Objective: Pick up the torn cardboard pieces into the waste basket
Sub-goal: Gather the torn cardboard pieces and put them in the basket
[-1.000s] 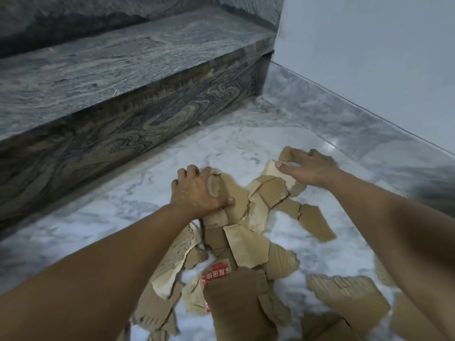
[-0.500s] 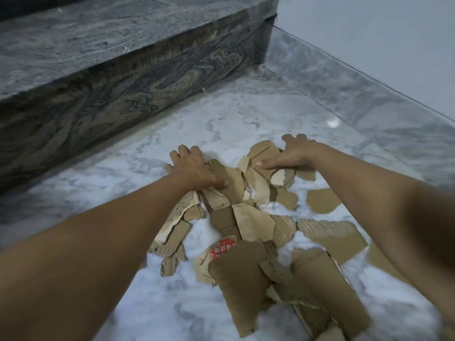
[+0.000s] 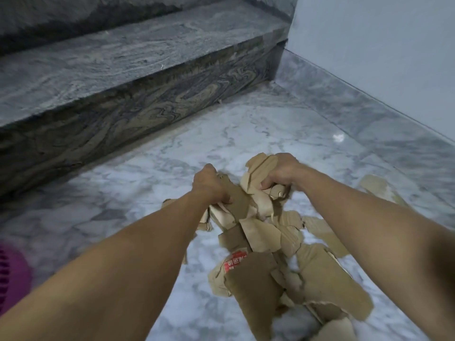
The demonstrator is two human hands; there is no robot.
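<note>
A heap of torn brown cardboard pieces (image 3: 261,237) lies on the white marble floor, one piece bearing a red printed label (image 3: 235,262). My left hand (image 3: 210,184) grips pieces at the heap's far left, fingers curled around them. On the far right of the heap, my right hand (image 3: 280,172) clutches a bunch of pieces, with a ridged one sticking up behind it. Both hands sit close together above the pile. A pink waste basket (image 3: 12,274) shows partly at the left edge.
A dark veined stone step (image 3: 123,99) runs along the far left. A pale wall with a marble skirting (image 3: 369,114) closes the right side. More scraps (image 3: 376,187) lie beyond my right forearm. Bare marble floor (image 3: 234,129) stretches ahead.
Both hands went from lying flat on the pieces to curling around them, sweeping the far pieces together. The pink basket came into view at the left.
</note>
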